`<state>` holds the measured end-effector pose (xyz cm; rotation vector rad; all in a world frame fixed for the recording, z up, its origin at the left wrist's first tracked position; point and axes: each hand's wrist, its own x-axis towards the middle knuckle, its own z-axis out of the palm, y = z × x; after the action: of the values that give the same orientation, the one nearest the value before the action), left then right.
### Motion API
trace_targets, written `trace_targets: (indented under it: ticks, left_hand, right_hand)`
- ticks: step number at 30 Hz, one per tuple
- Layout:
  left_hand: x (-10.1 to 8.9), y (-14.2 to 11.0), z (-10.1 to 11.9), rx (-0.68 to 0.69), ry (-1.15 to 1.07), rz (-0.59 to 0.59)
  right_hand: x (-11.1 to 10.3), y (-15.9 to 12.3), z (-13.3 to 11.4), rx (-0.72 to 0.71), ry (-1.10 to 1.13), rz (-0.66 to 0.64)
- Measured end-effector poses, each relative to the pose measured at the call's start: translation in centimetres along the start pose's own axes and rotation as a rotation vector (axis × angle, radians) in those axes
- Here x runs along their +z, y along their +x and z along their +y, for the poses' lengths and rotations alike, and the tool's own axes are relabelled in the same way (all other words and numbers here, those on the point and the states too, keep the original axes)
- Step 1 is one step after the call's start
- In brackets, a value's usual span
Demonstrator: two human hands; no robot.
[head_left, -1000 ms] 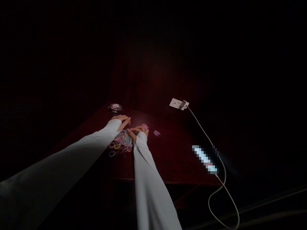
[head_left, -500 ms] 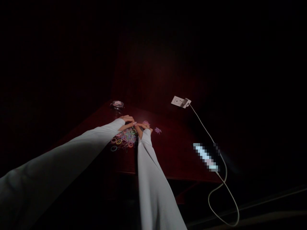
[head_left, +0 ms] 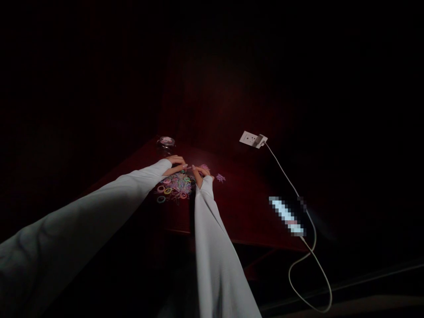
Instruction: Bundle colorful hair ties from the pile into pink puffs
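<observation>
Above a pile of small colourful hair ties [head_left: 179, 185], my left hand [head_left: 176, 163] and my right hand [head_left: 201, 172] face each other with fingertips almost meeting. Between them is a tiny pinkish hair tie [head_left: 189, 168], pinched at both ends as far as the dim light shows. The pile mixes thin bands with several thicker rings, such as a yellow ring [head_left: 168, 191]. Just beyond my right hand lies a small heap of pink hair ties [head_left: 204, 168], partly covered by the fingers. A little bunch of purple hair ties [head_left: 220, 178] rests further right.
A clear round jar [head_left: 166, 143] stands at the back left of the dark red table [head_left: 245, 212]. Behind the table's right side is a white socket [head_left: 251, 139] with a plugged-in charger. Its white cable [head_left: 285, 172] loops down past a blurred-out bright device [head_left: 286, 216].
My hands have drawn slightly apart at the fingertips, showing the small pinkish band between them. The whole view has shifted a little, so things appear slightly further right and higher.
</observation>
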<state>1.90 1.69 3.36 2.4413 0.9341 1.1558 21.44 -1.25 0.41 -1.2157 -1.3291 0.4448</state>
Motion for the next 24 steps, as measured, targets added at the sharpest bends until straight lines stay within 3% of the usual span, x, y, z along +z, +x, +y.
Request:
trace_targets:
  ticks: [6,14,21,24]
  left_hand:
    - [0.7,0.5,-0.5,0.111,0.044,-0.004]
    - [0.9,0.6,-0.2,0.144,0.132,-0.002]
    - [1.1,0.8,-0.2,0.132,0.141,0.012]
    - [1.3,0.8,-0.3,0.131,0.131,-0.016]
  right_hand:
    - [-0.3,-0.5,-0.3,-0.008,-0.089,0.002]
    - [-0.5,-0.5,-1.3,-0.029,-0.348,0.007]
    - [-2.8,0.9,-1.3,0.06,-0.543,0.153]
    - [-2.9,0.5,-1.3,-0.011,-0.523,0.074]
